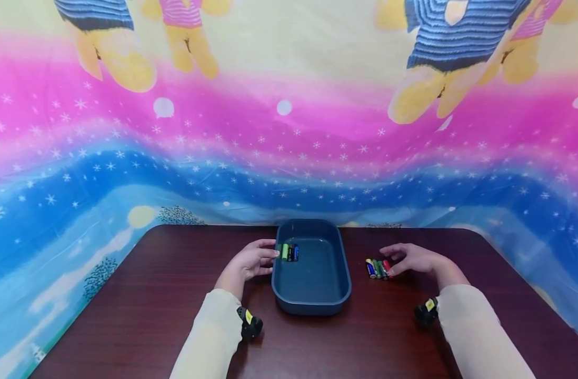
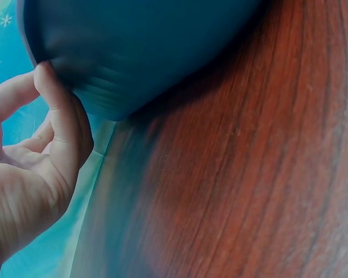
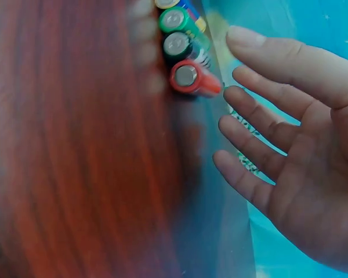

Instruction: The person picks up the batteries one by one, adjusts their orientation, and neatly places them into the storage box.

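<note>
A dark blue-grey plastic basin (image 1: pixel 312 305) stands on the table, and my left hand (image 1: pixel 257 260) pinches its left rim between thumb and fingers. In the left wrist view, the fingertips of the left hand (image 2: pixel 52 127) meet the basin's edge (image 2: pixel 133 52). Three batteries (image 1: pixel 290 252), light green, black and blue, lie side by side within the basin near that rim. To the basin's right, several batteries (image 1: pixel 378 268) lie in a row on the table. My right hand (image 1: pixel 414 259) is beside them, its fingers spread and loosely bent; the red battery (image 3: pixel 191 78) is nearest, apart from the fingertips.
The dark red-brown wooden table (image 1: pixel 142 305) extends around the basin. A printed cloth (image 1: pixel 270 131) with pink and blue bands hangs behind the table's far edge and along both sides. A small black camera is strapped on each wrist.
</note>
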A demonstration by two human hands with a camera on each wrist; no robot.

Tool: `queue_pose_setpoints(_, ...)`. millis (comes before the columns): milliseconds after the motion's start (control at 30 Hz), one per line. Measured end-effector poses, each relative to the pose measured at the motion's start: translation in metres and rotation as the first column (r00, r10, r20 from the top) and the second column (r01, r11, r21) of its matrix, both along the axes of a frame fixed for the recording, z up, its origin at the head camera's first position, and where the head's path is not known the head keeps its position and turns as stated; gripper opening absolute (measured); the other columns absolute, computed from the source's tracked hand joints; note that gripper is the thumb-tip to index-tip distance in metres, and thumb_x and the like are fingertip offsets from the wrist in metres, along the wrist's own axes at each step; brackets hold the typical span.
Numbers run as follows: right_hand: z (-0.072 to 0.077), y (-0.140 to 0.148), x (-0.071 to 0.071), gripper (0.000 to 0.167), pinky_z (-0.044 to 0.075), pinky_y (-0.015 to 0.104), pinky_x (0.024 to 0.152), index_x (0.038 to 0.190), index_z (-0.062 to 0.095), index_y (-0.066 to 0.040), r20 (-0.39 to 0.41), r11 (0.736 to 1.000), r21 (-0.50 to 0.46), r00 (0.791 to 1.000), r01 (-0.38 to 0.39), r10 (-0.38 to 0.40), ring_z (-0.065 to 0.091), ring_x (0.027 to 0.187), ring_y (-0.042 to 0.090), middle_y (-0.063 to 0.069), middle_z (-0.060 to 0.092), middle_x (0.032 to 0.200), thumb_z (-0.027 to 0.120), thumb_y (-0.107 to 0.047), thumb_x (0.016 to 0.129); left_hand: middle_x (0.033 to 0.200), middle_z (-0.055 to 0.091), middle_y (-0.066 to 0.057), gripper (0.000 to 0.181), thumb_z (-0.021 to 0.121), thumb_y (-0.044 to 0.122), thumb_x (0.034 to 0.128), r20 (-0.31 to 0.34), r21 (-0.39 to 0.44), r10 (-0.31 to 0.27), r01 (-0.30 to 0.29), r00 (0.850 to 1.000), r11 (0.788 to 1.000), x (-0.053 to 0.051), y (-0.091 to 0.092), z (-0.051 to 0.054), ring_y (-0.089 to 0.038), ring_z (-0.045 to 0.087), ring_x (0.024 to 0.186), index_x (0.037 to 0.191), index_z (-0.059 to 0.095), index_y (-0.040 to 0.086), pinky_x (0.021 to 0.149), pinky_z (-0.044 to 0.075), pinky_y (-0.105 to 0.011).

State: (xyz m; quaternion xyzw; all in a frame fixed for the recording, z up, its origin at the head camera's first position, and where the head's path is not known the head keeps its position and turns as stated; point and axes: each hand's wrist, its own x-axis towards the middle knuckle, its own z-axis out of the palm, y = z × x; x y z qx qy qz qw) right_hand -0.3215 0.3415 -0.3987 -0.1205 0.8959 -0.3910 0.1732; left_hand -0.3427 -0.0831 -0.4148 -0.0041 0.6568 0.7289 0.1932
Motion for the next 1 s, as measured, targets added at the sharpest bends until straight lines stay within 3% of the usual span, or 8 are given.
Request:
queue_pose_setpoints(233,-0.007,-0.002,0.007,0.072,0.042,0.05,0.088,0.131,0.046,0.003,-0.062,0.998,0.063,0.998,-0.024,0.028,0.039,0.114,0.044,0.028,0.041,0.126,0.08,-0.017,0.071,0.106,0.061,-0.017,0.046,0.062,0.005,0.0863,0.002,0.002,0.006,-0.006,1.0,1.0,-0.001,-0.001,-0.001,-0.019,0.06,0.078,0.13,0.046,0.006,0.062,0.053,-0.032)
queue_pose_setpoints(667,-0.012,-0.004,0.008,0.073,0.043,0.05,0.087,0.131,0.047,0.001,-0.08,0.995,0.1,0.996,-0.023,0.031,0.034,0.116,0.046,0.027,0.029,0.132,0.081,-0.016,0.069,0.108,0.06,-0.018,0.046,0.062,0.005,0.0867,0.002,0.001,0.004,-0.004,1.0,1.0,-0.002,0.0,-0.002,-0.018,0.059,0.078,0.13,0.046,0.006,0.063,0.053,-0.032)
queue_pose_setpoints(1000,-0.016,-0.004,0.005,0.064,0.044,0.049,0.086,0.125,0.055,-0.002,-0.079,0.994,0.108,0.997,0.012,-0.004,0.036,0.112,0.042,0.024,0.035,0.127,0.081,-0.015,0.069,0.112,0.059,-0.02,0.047,0.062,0.005,0.0864,0.018,0.006,0.005,-0.006,1.0,1.0,-0.001,-0.001,-0.001,-0.019,0.06,0.079,0.131,0.046,0.007,0.063,0.053,-0.032)
